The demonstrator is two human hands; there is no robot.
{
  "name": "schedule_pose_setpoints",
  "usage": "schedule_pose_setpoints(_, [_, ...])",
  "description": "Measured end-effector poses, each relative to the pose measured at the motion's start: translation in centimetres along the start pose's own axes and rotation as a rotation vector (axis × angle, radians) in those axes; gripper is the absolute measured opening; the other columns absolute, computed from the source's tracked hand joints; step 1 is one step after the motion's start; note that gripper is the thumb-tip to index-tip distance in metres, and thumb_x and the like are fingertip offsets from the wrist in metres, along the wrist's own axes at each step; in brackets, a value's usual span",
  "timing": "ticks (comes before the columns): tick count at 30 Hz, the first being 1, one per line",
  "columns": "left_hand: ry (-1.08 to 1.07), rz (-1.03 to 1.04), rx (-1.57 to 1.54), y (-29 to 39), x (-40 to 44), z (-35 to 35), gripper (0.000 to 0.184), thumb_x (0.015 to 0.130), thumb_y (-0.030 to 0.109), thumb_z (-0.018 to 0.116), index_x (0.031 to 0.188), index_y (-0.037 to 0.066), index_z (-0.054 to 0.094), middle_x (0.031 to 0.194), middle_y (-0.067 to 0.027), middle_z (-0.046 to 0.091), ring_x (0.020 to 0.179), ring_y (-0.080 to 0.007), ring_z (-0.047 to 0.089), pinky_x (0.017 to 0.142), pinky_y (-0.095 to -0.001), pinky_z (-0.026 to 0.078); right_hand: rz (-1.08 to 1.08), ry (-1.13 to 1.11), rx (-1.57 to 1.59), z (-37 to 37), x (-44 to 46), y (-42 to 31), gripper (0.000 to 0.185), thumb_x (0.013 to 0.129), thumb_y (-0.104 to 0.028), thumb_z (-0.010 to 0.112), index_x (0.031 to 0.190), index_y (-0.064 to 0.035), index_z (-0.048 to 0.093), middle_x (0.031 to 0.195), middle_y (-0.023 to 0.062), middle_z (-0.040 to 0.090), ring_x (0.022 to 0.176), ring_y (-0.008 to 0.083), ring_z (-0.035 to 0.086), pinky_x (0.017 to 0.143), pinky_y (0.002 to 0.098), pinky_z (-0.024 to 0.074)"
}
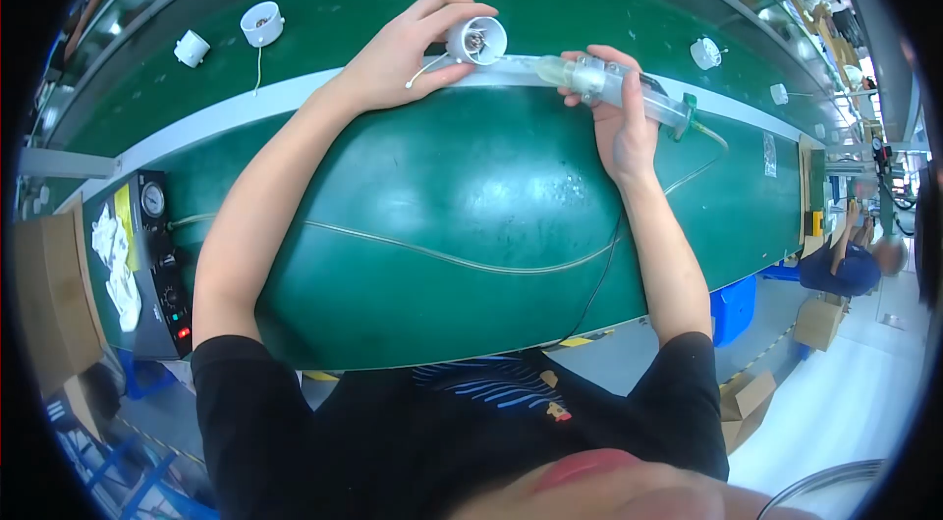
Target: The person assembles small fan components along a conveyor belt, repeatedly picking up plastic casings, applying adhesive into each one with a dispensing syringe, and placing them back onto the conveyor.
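My left hand [413, 54] is closed round a white cylindrical housing [460, 42], whose open end faces right and shows metal parts inside. A short white wire hangs from it beside my thumb. In my right hand [629, 117] lies a clear dispensing syringe [614, 86], its pale tip pointing left toward the housing but apart from it. A green cap [686, 116] closes the syringe's rear end, and a thin clear tube [722, 140] runs out of it. The fingers of my right hand wrap the barrel from both sides.
A black dispenser box with a gauge [152, 199] stands at the left, with a white cloth [120, 270] beside it. The air tube [442, 268] crosses the green mat. More white housings [261, 24] sit on the green belt beyond the pale rail [226, 114]. A person [845, 265] works far right.
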State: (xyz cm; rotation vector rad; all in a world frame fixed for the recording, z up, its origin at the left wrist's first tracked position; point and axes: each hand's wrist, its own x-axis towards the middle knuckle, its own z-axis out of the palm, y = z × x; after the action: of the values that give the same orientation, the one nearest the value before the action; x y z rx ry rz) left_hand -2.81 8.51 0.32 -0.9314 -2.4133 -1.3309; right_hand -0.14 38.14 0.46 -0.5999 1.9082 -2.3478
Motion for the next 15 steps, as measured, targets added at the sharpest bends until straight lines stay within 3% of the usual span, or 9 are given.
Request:
schedule_pose_setpoints(2, [-0.163, 0.051, 0.003, 0.28, 0.06, -0.12, 0.057, 0.09, 0.009, 0.075, 0.143, 0.009, 0.055, 0.14, -0.0124, 0.058, 0.123, -0.0293, 0.062, 0.106, -0.0391, 0.054, -0.024, 0.004, -0.027, 0.09, 0.05, -0.22, 0.049, 0.107, -0.04, 0.051, 0.133, 0.0012, 0.056, 0.126, 0.026, 0.066, 0.098, 0.0279, 0.07, 0.086, 0.0362, 0.0551])
schedule_pose_setpoints(15, [-0.133, 0.084, -0.058, 0.08, 0.18, 0.54, 0.056, 0.087, 0.011, 0.078, 0.139, 0.012, 0.06, 0.129, -0.0112, 0.066, 0.114, -0.0313, 0.068, 0.101, -0.0397, 0.057, -0.024, -0.047, -0.136, -0.16, 0.02, 0.13, 0.042, 0.103, -0.027, 0.061, 0.134, 0.0006, 0.055, 0.129, 0.0254, 0.065, 0.107, 0.0298, 0.07, 0.095, 0.0397, 0.0556])
